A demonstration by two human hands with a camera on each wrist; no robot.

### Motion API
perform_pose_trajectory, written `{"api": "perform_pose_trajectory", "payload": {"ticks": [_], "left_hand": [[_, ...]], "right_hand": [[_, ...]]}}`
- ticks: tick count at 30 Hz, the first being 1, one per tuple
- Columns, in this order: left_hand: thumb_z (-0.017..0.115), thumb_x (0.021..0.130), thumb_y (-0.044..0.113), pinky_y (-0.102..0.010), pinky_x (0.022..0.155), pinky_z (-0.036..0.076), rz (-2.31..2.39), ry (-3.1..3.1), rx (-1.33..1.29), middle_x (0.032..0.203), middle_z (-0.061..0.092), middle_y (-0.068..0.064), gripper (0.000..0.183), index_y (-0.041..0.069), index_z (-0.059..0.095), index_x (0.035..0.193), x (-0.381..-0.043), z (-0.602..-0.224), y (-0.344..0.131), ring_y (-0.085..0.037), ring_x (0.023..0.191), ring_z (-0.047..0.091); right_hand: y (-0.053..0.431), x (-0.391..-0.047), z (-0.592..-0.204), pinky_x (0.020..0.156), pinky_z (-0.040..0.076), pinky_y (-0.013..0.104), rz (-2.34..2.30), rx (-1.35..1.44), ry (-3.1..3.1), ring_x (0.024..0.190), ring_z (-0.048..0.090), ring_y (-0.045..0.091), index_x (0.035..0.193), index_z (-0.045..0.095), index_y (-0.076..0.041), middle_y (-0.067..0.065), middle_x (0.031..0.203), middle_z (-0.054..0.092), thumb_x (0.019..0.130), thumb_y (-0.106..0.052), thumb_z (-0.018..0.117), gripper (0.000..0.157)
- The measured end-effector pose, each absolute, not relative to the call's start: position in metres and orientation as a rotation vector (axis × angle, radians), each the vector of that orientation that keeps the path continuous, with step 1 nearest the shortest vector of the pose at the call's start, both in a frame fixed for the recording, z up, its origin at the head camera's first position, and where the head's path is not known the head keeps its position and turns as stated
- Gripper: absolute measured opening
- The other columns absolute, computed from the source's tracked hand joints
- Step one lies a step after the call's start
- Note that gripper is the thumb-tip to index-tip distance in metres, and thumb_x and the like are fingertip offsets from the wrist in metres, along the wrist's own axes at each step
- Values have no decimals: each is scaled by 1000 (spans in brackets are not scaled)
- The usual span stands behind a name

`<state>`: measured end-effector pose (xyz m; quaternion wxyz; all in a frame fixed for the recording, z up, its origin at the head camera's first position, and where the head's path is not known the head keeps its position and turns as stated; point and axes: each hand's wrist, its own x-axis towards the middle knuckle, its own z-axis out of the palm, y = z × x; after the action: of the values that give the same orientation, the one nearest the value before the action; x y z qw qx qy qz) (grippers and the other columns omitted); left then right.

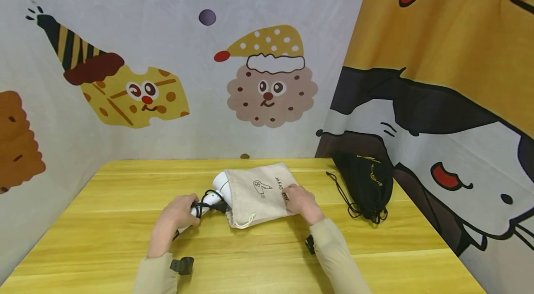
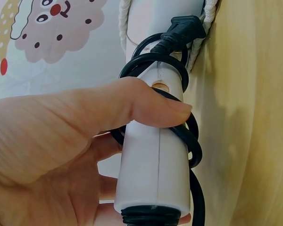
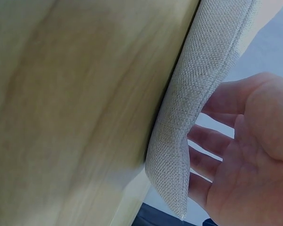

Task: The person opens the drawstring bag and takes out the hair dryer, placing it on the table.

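My left hand point(image 1: 178, 214) grips the white handle of a hair dryer point(image 2: 153, 174), thumb across the front. A black cord point(image 2: 193, 146) is wound round the handle, its plug point(image 2: 183, 33) lying near the top. The dryer's white head point(image 1: 223, 183) sits partly inside the mouth of a beige drawstring bag point(image 1: 246, 187) printed with "Hair Dryer"; the rest of it is hidden by the cloth. On the bag's closed end rests my right hand point(image 1: 302, 201). In the right wrist view its extended fingers touch the cloth point(image 3: 200, 80) from outside.
A black drawstring pouch point(image 1: 367, 187) with yellow print lies at the right of the wooden table point(image 1: 250, 266), its cords trailing left. Behind the table hangs a cartoon-printed curtain point(image 1: 167, 43). A black device point(image 1: 182, 265) is strapped at the left wrist.
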<state>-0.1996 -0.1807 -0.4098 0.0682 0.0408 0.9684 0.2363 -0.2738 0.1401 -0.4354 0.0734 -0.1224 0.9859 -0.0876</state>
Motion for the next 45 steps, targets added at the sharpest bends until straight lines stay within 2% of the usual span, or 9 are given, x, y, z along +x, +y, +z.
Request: {"api": "perform_pose_trajectory", "payload": {"ticks": [11,17,21,24,27,33,45], "left_hand": [[76,65,9,-35,64,46,709,2905,126,93,63,-10,45,0,59,105,-197,-406,-184,-20,77,52],[76,63,9,-31,60,42,737,2905,114,87,61,-8,41,2,59,100,-196,-405,-188,-19,73,50],[75,64,9,-32,61,44,738,2908,97,87,62,-9,41,1,58,101,-196,-404,-193,-20,74,52],[75,65,9,-34,62,46,740,2907,78,89,62,-10,41,0,57,102,-196,-403,-196,-21,75,53],[74,65,8,-33,63,46,757,2901,68,89,62,-10,41,0,57,102,-196,-403,-199,-21,75,53],[74,66,8,-34,63,45,753,2907,60,88,62,-10,41,0,57,102,-195,-405,-204,-21,75,52],[71,70,8,-36,64,46,784,2936,-19,86,61,-15,39,-5,54,103,-193,-405,-224,-24,74,54]], "right_hand": [[142,-275,-436,91,48,55,-267,-351,2958,124,52,33,126,61,-14,9,139,52,86,-10,60,40],[144,-277,-439,91,49,54,-281,-331,2959,123,52,34,126,60,-13,9,138,53,87,-13,62,40],[146,-275,-439,91,48,54,-291,-304,2973,122,53,34,125,61,-13,10,137,53,91,-28,61,37],[148,-275,-439,91,48,55,-294,-297,2975,122,52,35,126,60,-11,12,138,51,88,-42,62,49],[149,-274,-438,92,47,56,-300,-298,2963,124,50,36,129,58,-9,14,141,48,82,-49,68,62],[152,-273,-438,94,46,56,-303,-309,2946,126,47,37,132,54,-9,15,143,45,74,-46,76,71],[157,-275,-436,93,46,57,-276,-293,2934,128,45,38,133,53,-10,14,144,44,76,-43,76,69]]}}
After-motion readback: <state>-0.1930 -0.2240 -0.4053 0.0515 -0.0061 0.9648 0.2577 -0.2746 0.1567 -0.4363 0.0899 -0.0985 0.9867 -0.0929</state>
